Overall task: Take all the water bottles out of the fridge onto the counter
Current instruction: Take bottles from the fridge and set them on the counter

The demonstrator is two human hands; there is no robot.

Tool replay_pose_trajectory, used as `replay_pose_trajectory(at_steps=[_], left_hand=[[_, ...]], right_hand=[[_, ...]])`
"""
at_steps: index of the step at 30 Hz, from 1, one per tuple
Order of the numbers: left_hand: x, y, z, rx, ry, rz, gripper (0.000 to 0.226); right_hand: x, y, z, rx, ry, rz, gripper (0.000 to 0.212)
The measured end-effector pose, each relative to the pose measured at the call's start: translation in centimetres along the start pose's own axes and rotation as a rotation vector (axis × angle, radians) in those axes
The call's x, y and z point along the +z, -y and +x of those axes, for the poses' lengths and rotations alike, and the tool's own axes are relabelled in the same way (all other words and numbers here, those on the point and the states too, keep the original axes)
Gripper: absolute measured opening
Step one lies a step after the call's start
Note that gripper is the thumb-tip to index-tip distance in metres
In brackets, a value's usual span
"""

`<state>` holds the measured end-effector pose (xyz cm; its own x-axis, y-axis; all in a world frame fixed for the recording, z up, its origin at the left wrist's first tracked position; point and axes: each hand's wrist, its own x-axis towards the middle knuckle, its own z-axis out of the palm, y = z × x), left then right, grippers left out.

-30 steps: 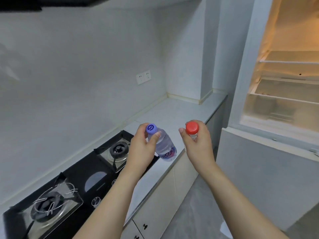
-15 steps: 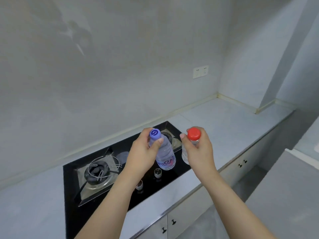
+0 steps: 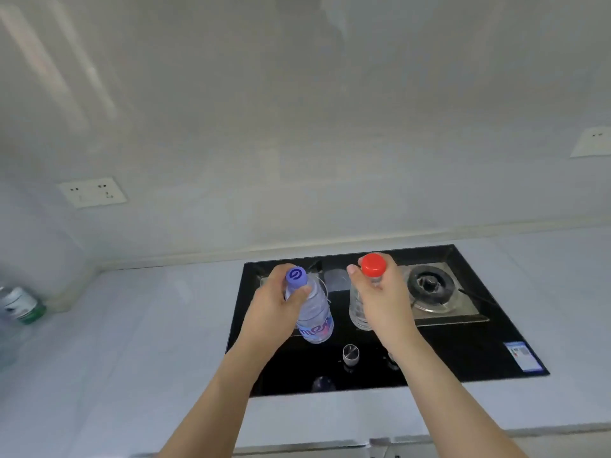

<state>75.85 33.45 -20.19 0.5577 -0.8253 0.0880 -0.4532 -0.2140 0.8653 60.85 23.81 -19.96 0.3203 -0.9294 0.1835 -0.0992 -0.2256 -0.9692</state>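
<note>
The fridge has gone from sight; left hand (image 3: 274, 312) grips the purple-capped bottle (image 3: 312, 312), right hand (image 3: 385, 302) the red-capped bottle (image 3: 362, 305), both now above the gas stove (image 3: 463, 352).

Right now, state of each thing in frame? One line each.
Left hand: shut on purple-cap bottle.
Right hand: shut on red-cap bottle.
Purple-cap bottle: capped, held above the stove, tilted.
Red-cap bottle: capped, held above the stove.
Stove: no flame visible on the right burner.
Green-label bottle: on the counter, blurred.
</note>
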Motion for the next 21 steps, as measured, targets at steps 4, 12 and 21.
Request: replay_pose_trajectory(at_steps=[4, 12, 21], left_hand=[[-2.9, 1.9, -0.6, -0.065, -0.138, -0.007, 0.014], [-11.6, 7.7, -0.8, -0.153, -0.292, 0.021, 0.019], [-23.8, 15.4, 2.0, -0.184, -0.328, 0.059, 0.016]], right_hand=[[4.1, -0.3, 1.3, -0.024, 0.111, 0.025, 0.015], [16.4, 1.3, 1.2, -0.055, 0.341, 0.027, 0.015], [31.7, 3.2, 1.0, -0.022, 0.454, 0.043, 0.012]])
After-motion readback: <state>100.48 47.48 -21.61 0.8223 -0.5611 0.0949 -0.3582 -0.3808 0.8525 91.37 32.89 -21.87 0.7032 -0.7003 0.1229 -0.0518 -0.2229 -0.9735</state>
